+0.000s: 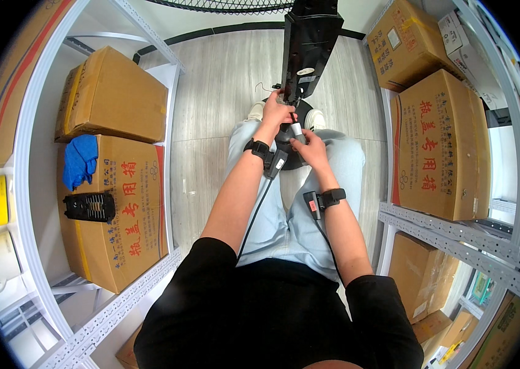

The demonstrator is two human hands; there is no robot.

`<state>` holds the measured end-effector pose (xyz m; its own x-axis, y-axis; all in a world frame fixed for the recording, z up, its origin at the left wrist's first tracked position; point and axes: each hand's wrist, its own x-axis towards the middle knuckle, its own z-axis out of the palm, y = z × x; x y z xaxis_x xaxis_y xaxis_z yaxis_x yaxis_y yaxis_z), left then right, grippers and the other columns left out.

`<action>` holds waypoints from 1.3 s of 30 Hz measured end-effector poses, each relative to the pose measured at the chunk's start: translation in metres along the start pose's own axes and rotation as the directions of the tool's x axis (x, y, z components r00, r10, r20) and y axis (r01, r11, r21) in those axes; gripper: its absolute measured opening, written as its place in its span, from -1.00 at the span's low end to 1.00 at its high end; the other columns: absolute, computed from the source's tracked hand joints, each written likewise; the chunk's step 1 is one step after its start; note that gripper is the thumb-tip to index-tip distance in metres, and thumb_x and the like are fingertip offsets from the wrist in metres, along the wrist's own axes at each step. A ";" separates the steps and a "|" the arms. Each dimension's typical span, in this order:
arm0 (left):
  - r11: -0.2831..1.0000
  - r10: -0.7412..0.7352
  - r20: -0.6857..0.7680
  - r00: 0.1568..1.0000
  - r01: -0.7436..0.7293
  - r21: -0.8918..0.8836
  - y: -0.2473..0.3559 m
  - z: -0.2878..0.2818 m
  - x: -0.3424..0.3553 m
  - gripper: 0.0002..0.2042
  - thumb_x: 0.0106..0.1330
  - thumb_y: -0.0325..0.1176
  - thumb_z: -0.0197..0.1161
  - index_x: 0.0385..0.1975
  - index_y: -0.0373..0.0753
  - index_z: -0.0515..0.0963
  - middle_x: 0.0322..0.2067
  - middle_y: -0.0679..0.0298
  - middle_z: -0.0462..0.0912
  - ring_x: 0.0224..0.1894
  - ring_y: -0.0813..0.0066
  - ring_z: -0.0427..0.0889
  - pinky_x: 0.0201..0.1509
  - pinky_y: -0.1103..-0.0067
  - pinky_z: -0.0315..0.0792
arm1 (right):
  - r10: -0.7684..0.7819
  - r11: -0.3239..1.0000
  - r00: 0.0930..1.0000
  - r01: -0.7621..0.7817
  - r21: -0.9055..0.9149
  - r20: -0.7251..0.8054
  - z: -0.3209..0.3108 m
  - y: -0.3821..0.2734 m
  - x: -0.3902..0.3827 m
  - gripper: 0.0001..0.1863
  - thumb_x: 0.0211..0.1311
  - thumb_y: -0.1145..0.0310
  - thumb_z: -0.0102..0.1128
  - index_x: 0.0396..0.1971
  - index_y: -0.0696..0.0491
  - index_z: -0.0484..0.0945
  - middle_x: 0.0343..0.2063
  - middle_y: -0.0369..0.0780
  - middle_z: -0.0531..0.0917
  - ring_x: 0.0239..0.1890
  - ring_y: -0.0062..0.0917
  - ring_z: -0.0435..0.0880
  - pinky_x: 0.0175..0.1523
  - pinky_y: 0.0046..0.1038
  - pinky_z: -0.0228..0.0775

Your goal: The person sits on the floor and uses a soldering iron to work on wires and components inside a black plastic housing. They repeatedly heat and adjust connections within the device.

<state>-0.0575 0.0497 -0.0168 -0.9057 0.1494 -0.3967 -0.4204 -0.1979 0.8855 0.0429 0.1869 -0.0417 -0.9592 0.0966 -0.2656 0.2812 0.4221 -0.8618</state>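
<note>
A tall black tower-shaped appliance, like a tower fan, stands in front of me above a round black base. At its lower end my left hand is closed, with fingers curled by the joint; what they grip is hidden. Just below and to the right, my right hand is closed on a small white-and-grey cylinder, whose exact kind I cannot make out. A thin loose wire sticks out left of the joint. Both hands are close together, between my knees.
Metal shelving with cardboard boxes rises on both sides. On the left, a blue cloth and a black slotted part lie on a box. Cabled black devices are strapped to my wrists. Black mesh hangs at the far edge.
</note>
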 end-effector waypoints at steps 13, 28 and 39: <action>0.998 0.060 -0.110 0.992 -0.058 0.015 -0.007 -0.027 -0.005 -0.31 0.16 -0.62 0.27 0.32 -0.30 0.15 -0.11 0.03 0.54 -0.17 0.28 0.66 -0.12 0.47 0.66 | 0.145 0.946 0.966 -0.199 0.258 0.213 0.002 -0.013 -0.009 -0.67 0.20 0.26 0.17 -0.21 0.23 0.55 -0.50 -0.21 0.68 -0.47 -0.54 0.72 -0.39 -0.53 0.51; 0.787 0.221 -0.622 0.751 -0.514 -0.341 -0.026 -0.318 -0.222 -0.76 0.18 -0.55 0.14 -0.15 -0.46 0.43 -0.09 -0.03 0.55 0.02 0.04 0.57 0.18 0.26 0.51 | 0.095 0.920 0.937 -0.212 0.329 0.336 -0.013 -0.014 0.005 -0.81 0.16 0.37 0.14 -0.29 0.16 0.50 -0.49 -0.25 0.61 -0.51 -0.58 0.62 -0.41 -0.56 0.45; 0.380 0.077 -0.832 0.550 -0.788 -0.485 0.022 -0.376 -0.330 -0.28 0.38 0.12 0.09 0.23 -0.47 0.22 0.23 -0.13 0.31 0.29 -0.09 0.31 0.38 0.07 0.27 | 0.036 0.916 0.907 -0.197 0.348 0.419 0.002 -0.008 0.008 -0.86 0.19 0.36 0.12 -0.33 0.11 0.49 -0.48 -0.30 0.58 -0.50 -0.61 0.61 -0.44 -0.56 0.41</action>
<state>0.2124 -0.3686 0.0423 -0.5751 -0.7390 -0.3509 0.5278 -0.6629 0.5310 0.0326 0.1826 -0.0379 -0.8483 -0.2749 -0.4527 0.4565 0.0539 -0.8881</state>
